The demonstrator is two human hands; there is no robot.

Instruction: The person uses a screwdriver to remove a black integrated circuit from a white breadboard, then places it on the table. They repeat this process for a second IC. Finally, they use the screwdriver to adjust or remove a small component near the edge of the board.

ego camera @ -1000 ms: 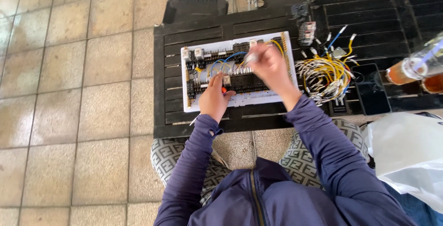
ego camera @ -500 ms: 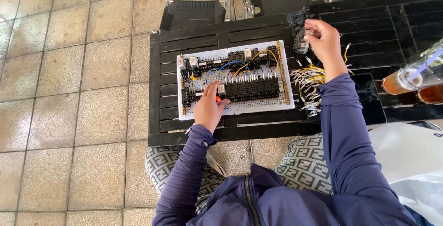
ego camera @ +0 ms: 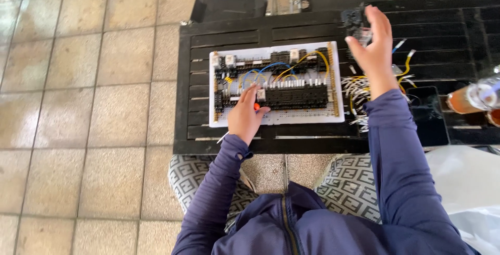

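A white breadboard (ego camera: 323,115) with black chips and yellow and blue jumper wires lies on a black slatted table (ego camera: 224,36). My left hand (ego camera: 245,115) rests on its lower left part, fingers curled round a small tool with a red handle (ego camera: 257,106). My right hand (ego camera: 372,41) reaches past the board's right edge to a small black part (ego camera: 355,21) at the table's far side and touches it; whether the fingers grip it is hidden. A loose bundle of yellow and white wires (ego camera: 359,91) lies under that wrist.
A black tray (ego camera: 429,117) sits right of the wires. A clear bottle with brown liquid (ego camera: 471,97) stands at the right edge, and a white plastic bag (ego camera: 469,182) lies below it. A black chair seat (ego camera: 229,4) stands behind the table. The floor is beige tile (ego camera: 88,104).
My right hand left the breadboard, went right and away to the table's far side, and now touches the black part. My left hand stayed on the board's lower left.
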